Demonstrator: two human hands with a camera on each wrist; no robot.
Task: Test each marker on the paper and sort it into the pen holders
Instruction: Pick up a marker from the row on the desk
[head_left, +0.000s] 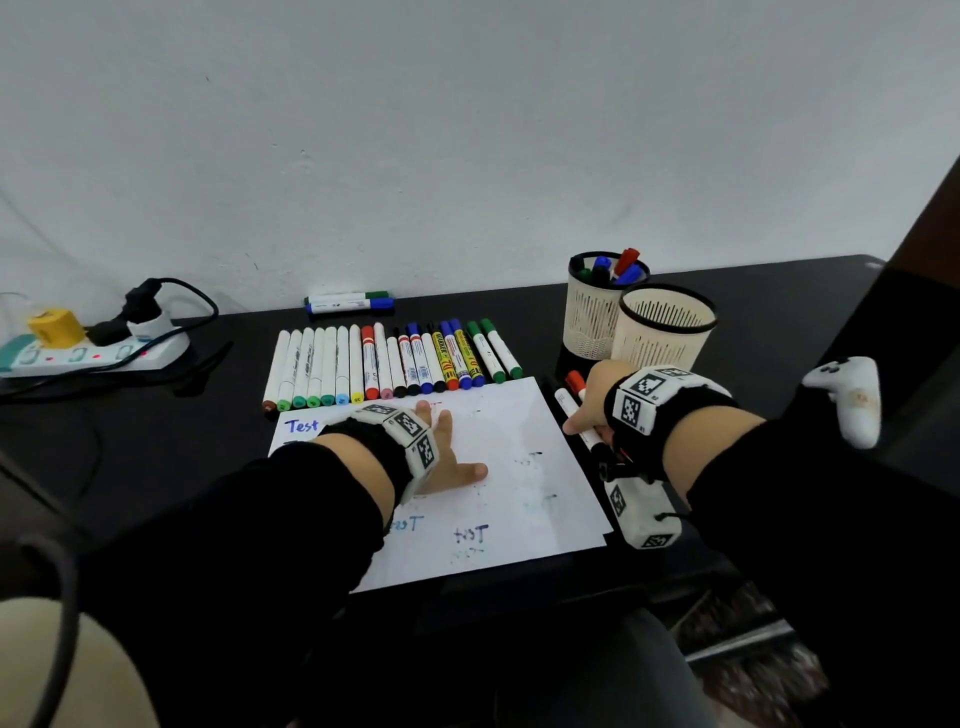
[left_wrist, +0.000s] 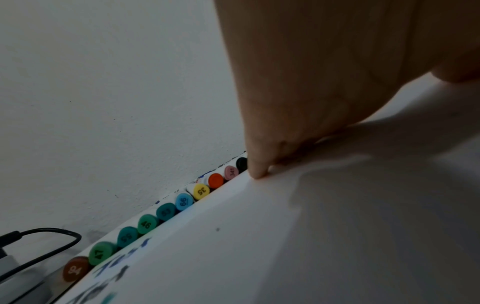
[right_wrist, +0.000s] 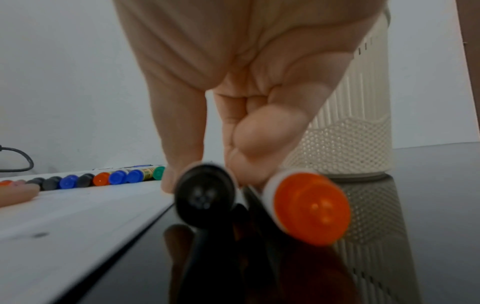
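My left hand (head_left: 448, 446) lies flat on the white paper (head_left: 498, 499) with fingers spread; in the left wrist view a fingertip (left_wrist: 257, 172) presses the paper (left_wrist: 259, 246). My right hand (head_left: 582, 415) is down at the paper's right edge. Its thumb and curled fingers pinch a white marker with a black end (head_left: 597, 447), seen end-on in the right wrist view (right_wrist: 205, 195). A red marker (right_wrist: 309, 207) lies right beside it on the table. Two cream mesh pen holders stand behind. The far holder (head_left: 592, 317) has several markers in it; the near holder (head_left: 665, 338) shows none.
A row of several capped markers (head_left: 389, 364) lies along the paper's far edge. Two more markers (head_left: 348, 302) rest by the wall. A power strip with plugs and cables (head_left: 88, 353) sits far left. A white controller (head_left: 852, 400) is at the right.
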